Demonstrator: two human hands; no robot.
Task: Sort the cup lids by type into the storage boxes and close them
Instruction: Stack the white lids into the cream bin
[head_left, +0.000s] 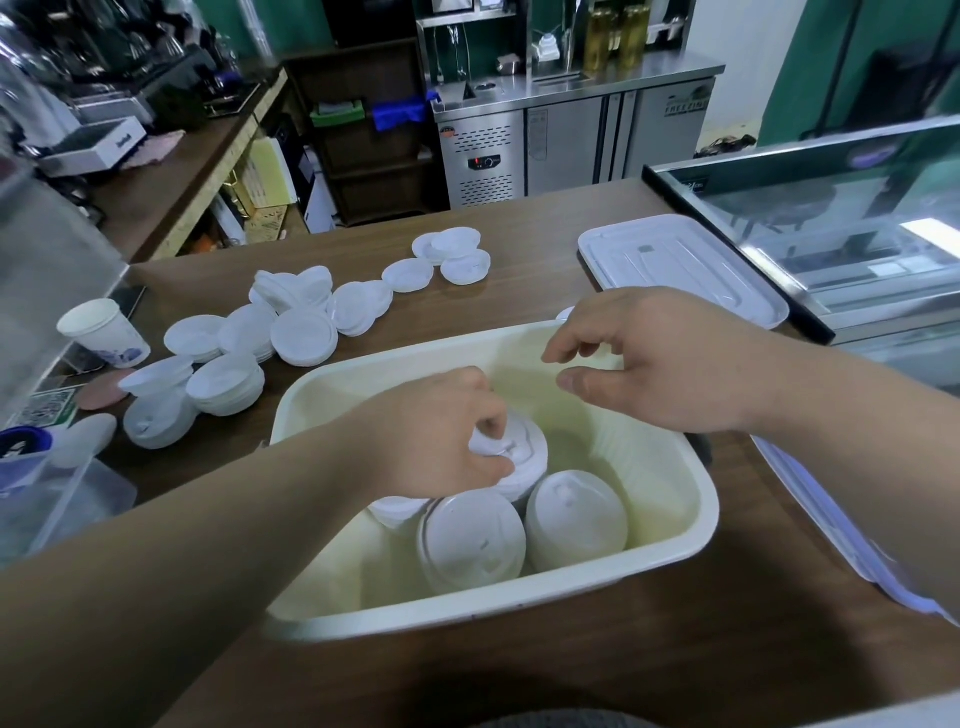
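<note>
Left hand (441, 436) grips a stack of white cup lids (522, 457) inside the cream storage box (670, 530), seating it beside two stacks (472, 540) standing on edge, evidently to save room. Right hand (654, 364) hovers above, fingers loosely spread, holding nothing. Unsorted lids (304, 335) lie on the counter (519, 260); the box lid (675, 267) waits alongside.

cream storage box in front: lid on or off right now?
Off. The cream box is open on top, lid stacks showing inside, left hand reaching in. A flat white box lid lies apart on the counter.
</note>
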